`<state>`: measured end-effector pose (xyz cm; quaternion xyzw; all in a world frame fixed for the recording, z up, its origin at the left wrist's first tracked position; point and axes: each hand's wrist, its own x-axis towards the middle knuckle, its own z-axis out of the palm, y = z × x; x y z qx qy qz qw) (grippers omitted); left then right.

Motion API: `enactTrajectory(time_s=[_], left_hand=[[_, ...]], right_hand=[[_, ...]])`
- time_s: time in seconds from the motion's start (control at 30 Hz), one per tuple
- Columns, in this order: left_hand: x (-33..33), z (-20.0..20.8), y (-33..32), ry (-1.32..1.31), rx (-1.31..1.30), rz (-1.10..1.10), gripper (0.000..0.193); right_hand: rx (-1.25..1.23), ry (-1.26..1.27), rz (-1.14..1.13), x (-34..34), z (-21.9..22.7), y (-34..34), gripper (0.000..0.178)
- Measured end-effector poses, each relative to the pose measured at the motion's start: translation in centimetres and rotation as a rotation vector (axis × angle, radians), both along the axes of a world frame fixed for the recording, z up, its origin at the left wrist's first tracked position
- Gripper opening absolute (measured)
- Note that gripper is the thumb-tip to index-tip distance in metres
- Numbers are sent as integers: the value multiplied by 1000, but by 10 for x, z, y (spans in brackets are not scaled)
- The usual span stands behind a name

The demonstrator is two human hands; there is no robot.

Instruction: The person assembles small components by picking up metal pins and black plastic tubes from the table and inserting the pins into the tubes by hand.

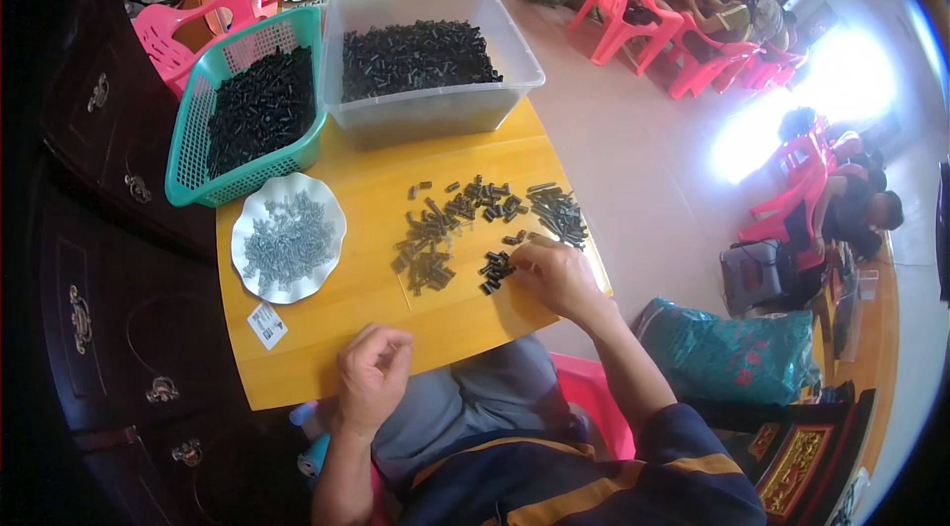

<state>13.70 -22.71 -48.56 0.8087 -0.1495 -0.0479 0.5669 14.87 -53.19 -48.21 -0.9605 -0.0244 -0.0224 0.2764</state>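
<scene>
My right hand [556, 276] is over the right part of the yellow table, fingers pinched together at a small heap of short black tubes [494, 270]. Its fingertips hide whatever is between them. Close to the table's near edge, my left hand [374, 375] is curled closed, and I cannot see whether it holds anything. More black and dark grey tubes [485, 193] lie loose beyond the right hand, with a bundle of longer dark pieces [560, 214] at the right edge. To the left, a white scalloped plate [240, 247] holds many small clear pieces [289, 239].
At the table's far side stand a teal mesh basket [188, 155] and a clear plastic tub [435, 108], both full of black tubes. A white label [267, 325] lies below the plate. Dark drawers [109, 328] flank the left; a green sack [727, 353] stands right. Other people sit further off.
</scene>
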Motion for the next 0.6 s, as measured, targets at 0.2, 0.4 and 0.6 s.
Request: enactTrajectory(time_s=[0.2,0.4,0.6], left_hand=[[-2,-6,2,-1,12,10,6],[0,-7,1,-9,5,8,5],[-4,-10,2,-39,-4,24,5]], right_hand=[[-10,-76,-30,5,-9,-2,12],[-45,-142,-123,8,-11,-2,10],[-35,-179,-96,5,-15,-2,11]])
